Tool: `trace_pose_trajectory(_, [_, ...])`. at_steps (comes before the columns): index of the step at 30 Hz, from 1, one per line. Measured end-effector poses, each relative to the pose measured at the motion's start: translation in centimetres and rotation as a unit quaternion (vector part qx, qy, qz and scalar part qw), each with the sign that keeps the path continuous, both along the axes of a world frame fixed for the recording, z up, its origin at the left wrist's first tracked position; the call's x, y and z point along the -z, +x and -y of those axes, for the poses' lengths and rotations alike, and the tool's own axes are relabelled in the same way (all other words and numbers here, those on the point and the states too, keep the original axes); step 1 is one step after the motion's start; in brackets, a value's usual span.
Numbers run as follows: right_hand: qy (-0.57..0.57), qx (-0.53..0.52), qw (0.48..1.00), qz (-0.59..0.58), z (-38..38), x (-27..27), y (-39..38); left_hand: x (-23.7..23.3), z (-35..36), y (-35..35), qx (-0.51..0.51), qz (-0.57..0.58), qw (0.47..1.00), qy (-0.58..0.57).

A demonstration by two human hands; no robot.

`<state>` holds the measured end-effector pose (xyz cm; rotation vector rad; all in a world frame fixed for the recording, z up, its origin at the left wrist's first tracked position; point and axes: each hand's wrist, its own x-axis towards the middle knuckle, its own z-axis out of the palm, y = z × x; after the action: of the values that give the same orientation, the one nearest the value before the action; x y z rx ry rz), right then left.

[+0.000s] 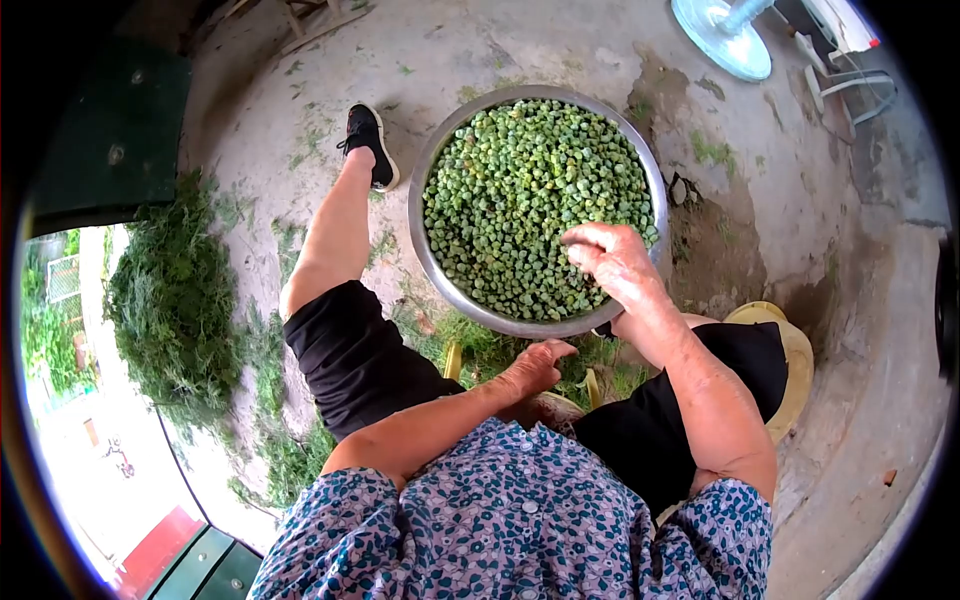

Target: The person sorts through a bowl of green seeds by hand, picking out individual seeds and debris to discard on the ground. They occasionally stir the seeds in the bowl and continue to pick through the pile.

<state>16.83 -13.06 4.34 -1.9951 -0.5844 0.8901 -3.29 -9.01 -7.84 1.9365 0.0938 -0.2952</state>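
Observation:
A wide metal basin (418, 215) is filled nearly to its rim with small, roundish green fruits or pods (530, 190). My right hand (610, 262) hangs over the basin's near right side, its fingers bent and drawn together close to the green pods; whatever lies in the fingertips is hidden. Just below the near rim, between my knees, is my left hand (535, 368). Its fingers are curled, with one digit pointing right toward the basin, and I cannot make out anything in them. Feathery green sprigs (470, 340) lie under that rim.
A big heap of feathery green plants (175, 300) lies on the concrete floor to the left. A yellow plastic piece (798, 370) sits beside my right thigh. At the back right stand a pale blue round base (722, 40) and a metal-legged frame (855, 90).

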Motion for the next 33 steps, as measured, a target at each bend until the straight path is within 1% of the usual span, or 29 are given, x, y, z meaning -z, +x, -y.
trace_pose_trajectory(1, [0.013,0.008,1.0,-0.02,0.2,0.0,0.3,0.3,0.3,0.0,0.012,0.016,1.0,-0.003])
trace_pose_trajectory(2, [0.03,0.013,0.999,-0.015,0.3,-0.1,0.7,0.5,0.4,0.0,0.025,0.032,0.999,-0.007])
trace_pose_trajectory(3, [0.034,0.032,0.998,-0.037,0.4,-0.7,1.0,0.7,0.4,0.2,0.021,0.043,0.999,0.01])
trace_pose_trajectory(6, [0.068,0.086,0.991,-0.082,0.5,-2.3,1.5,-1.7,-1.6,2.9,-0.062,-0.139,0.988,0.009])
trace_pose_trajectory(8, [0.089,0.109,0.985,-0.099,0.5,-3.0,1.6,-1.0,-3.6,4.2,-0.222,-0.192,0.951,-0.101])
trace_pose_trajectory(9, [0.095,0.116,0.983,-0.104,0.5,-3.3,1.6,-1.7,-4.5,5.2,-0.263,-0.182,0.946,-0.048])
trace_pose_trajectory(10, [0.102,0.122,0.981,-0.11,0.5,-3.6,1.6,0.0,-5.3,5.6,-0.318,-0.155,0.935,-0.01])
trace_pose_trajectory(11, [0.106,0.119,0.981,-0.113,0.5,-3.9,1.6,1.4,-5.9,6.0,-0.347,-0.153,0.925,0.032])
trace_pose_trajectory(12, [0.111,0.121,0.979,-0.12,0.5,-4.2,1.6,1.9,-6.5,6.9,-0.374,-0.15,0.912,0.073])
trace_pose_trajectory(14, [0.12,0.126,0.976,-0.132,0.6,-4.6,1.6,1.6,-7.4,9.0,-0.386,-0.204,0.895,0.093])
trace_pose_trajectory(15, [0.135,0.111,0.977,-0.123,0.8,-4.4,1.7,2.0,-7.3,9.8,-0.432,-0.223,0.87,0.082])
trace_pose_trajectory(18, [0.137,0.117,0.976,-0.119,0.9,-5.0,1.7,2.9,-7.4,11.4,-0.478,-0.299,0.824,-0.057])
trace_pose_trajectory(19, [0.135,0.111,0.979,-0.107,1.0,-5.1,1.6,2.8,-7.0,11.7,-0.504,-0.285,0.812,-0.08])
trace_pose_trajectory(23, [0.133,0.116,0.976,-0.129,1.2,-5.3,1.7,4.0,-5.4,12.9,-0.578,-0.297,0.758,-0.062])
trace_pose_trajectory(27, [0.134,0.129,0.972,-0.142,1.3,-5.1,1.9,3.9,-5.2,14.0,-0.588,-0.304,0.75,0.023])
trace_pose_trajectory(30, [0.14,0.132,0.97,-0.146,1.3,-5.2,1.9,3.0,-5.4,14.3,-0.553,-0.309,0.772,0.055])
trace_pose_trajectory(31, [0.14,0.131,0.971,-0.144,1.3,-5.2,1.9,3.3,-5.4,14.1,-0.562,-0.281,0.776,0.051])
trace_pose_trajectory(33, [0.139,0.127,0.972,-0.137,1.4,-5.2,2.0,3.4,-5.9,13.8,-0.562,-0.255,0.785,-0.051])
